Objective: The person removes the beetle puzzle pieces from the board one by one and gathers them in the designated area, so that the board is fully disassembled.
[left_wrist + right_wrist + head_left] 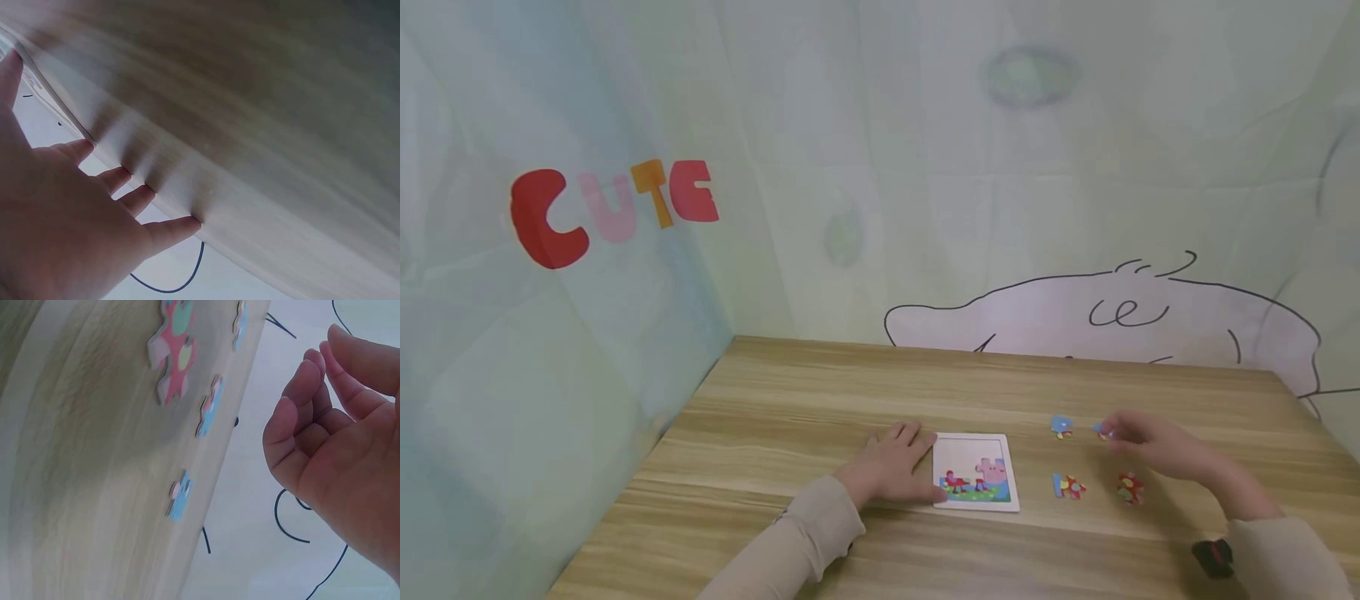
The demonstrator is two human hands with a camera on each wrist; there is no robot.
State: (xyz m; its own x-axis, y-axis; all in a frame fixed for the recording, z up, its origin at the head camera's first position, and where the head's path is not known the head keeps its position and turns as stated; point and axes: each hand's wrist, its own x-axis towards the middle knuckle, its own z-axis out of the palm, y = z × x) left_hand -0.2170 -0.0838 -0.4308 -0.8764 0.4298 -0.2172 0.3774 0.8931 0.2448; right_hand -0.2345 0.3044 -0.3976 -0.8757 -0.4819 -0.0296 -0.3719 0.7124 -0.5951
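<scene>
A square puzzle board [973, 450] with a white border lies on the wooden table, with joined pieces showing a pink character's face and green grass along its lower and right parts. My left hand [891, 468] rests with fingers spread at the board's left side, the thumb on its lower left corner. My right hand [1153, 444] hovers, loosely bent fingers holding nothing, over a small blue puzzle piece [1101, 431] it partly overlaps in the head view. Below that hand, a red puzzle piece [175, 353] and blue ones lie flat in the right wrist view.
Right of the board lie a blue puzzle piece [1061, 427], a blue-and-red piece [1069, 486] and a red piece [1130, 488]. A dark object [1213, 557] shows beside the right sleeve. A printed curtain [820, 167] hangs behind the wooden table [820, 375].
</scene>
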